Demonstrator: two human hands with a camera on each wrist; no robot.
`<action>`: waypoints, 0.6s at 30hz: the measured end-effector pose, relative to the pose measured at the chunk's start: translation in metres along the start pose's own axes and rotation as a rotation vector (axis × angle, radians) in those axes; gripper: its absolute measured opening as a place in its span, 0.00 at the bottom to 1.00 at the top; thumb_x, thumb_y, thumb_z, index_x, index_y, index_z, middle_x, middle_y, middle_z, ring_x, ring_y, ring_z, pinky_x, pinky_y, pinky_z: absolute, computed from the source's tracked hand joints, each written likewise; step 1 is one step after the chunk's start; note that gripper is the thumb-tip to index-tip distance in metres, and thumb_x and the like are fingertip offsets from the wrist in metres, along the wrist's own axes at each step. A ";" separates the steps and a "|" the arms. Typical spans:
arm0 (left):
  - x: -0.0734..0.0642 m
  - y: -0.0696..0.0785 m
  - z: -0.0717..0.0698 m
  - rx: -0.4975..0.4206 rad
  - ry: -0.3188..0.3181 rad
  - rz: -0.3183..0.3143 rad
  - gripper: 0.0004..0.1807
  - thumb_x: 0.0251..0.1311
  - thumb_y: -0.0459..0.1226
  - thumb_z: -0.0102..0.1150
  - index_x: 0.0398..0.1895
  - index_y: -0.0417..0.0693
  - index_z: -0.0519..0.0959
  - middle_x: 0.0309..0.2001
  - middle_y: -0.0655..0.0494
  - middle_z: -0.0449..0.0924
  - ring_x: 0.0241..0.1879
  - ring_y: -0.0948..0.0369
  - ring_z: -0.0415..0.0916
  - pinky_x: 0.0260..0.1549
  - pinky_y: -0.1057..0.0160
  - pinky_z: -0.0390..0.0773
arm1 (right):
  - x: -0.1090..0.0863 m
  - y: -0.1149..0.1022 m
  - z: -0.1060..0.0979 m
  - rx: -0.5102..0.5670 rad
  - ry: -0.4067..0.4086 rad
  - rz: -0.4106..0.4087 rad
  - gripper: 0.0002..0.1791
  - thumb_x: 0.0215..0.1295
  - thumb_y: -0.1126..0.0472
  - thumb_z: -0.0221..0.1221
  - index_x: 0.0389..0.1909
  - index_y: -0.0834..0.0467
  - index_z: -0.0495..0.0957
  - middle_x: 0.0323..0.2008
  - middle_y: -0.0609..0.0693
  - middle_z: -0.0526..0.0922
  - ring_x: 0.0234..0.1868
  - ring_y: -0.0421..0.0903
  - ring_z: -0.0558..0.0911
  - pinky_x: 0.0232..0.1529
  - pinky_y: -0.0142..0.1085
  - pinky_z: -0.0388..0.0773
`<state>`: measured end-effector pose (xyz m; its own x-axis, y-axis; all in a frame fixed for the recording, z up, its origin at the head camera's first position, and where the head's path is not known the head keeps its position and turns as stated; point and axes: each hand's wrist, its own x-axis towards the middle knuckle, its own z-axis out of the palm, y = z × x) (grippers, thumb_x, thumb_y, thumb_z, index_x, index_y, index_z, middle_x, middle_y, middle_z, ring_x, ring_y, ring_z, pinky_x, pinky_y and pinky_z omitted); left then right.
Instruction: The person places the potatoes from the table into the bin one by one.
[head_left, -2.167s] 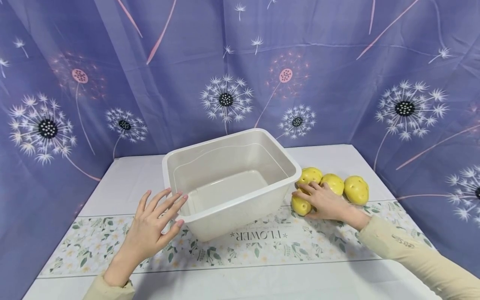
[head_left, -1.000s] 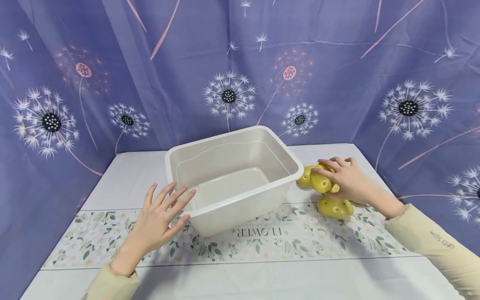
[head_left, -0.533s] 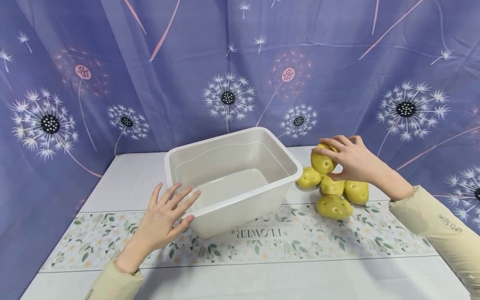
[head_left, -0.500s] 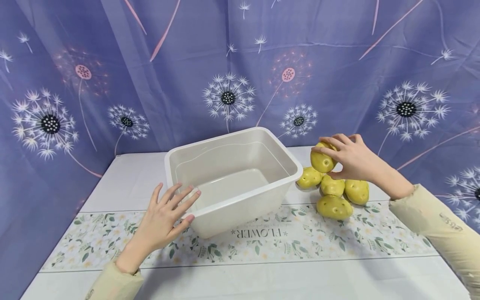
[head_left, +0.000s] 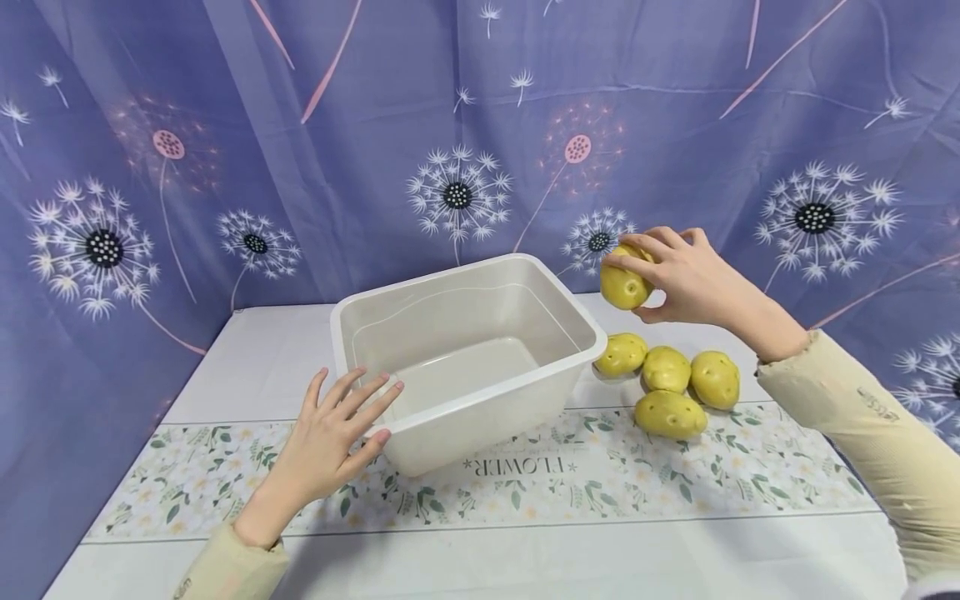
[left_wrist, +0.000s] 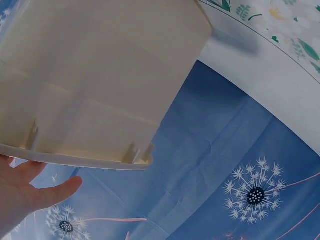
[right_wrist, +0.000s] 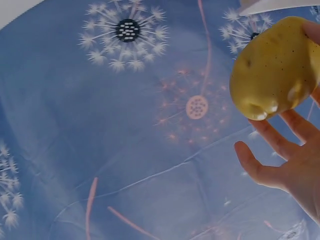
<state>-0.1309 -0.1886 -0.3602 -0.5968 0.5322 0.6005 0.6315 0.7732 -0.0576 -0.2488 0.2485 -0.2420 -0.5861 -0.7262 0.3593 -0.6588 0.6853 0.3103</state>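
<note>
My right hand (head_left: 686, 279) grips a yellow potato (head_left: 624, 279) between thumb and fingers, raised above the table just right of the basin's far right corner. The same potato (right_wrist: 275, 70) fills the upper right of the right wrist view. Over the near left corner of a white plastic basin (head_left: 480, 404), my left hand (head_left: 322, 442) rests with fingers spread across the rim. In the left wrist view, its fingers (left_wrist: 55, 192) lie along the rim of the basin (left_wrist: 100, 85). The basin's visible floor is bare.
To the right of the basin lie several more potatoes, among them a front one (head_left: 670, 415) and a right one (head_left: 715, 380). A floral runner (head_left: 217, 475) crosses the white table (head_left: 600, 558). A blue dandelion curtain (head_left: 360, 167) hangs behind and at both sides.
The right hand has left the nearest potato's old spot, taken hold of a potato, lifted it and carried it up and leftward. One potato now lies in front. The left hand has barely shifted.
</note>
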 end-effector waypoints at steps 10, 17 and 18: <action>0.000 0.000 0.001 -0.003 0.002 -0.003 0.31 0.66 0.57 0.21 0.61 0.55 0.67 0.55 0.51 0.73 0.57 0.46 0.63 0.55 0.36 0.51 | 0.040 -0.016 0.003 -0.004 -0.030 -0.055 0.41 0.34 0.49 0.69 0.56 0.45 0.67 0.57 0.57 0.69 0.53 0.56 0.66 0.40 0.55 0.65; 0.000 0.000 0.001 -0.012 0.003 -0.006 0.31 0.66 0.57 0.21 0.61 0.55 0.66 0.55 0.51 0.73 0.57 0.46 0.63 0.55 0.36 0.52 | 0.067 -0.026 0.014 0.011 -0.096 -0.117 0.40 0.36 0.48 0.69 0.57 0.46 0.67 0.58 0.57 0.67 0.54 0.56 0.66 0.38 0.54 0.66; 0.000 0.000 0.001 -0.014 0.003 -0.008 0.31 0.66 0.57 0.21 0.61 0.55 0.66 0.54 0.51 0.73 0.57 0.46 0.63 0.55 0.35 0.52 | 0.070 -0.026 0.016 0.015 -0.097 -0.127 0.40 0.36 0.49 0.69 0.57 0.46 0.67 0.58 0.57 0.67 0.54 0.56 0.67 0.38 0.53 0.67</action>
<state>-0.1313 -0.1886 -0.3612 -0.6004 0.5252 0.6031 0.6338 0.7723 -0.0417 -0.2804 0.1784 -0.2392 -0.5395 -0.8096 0.2313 -0.7375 0.5869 0.3341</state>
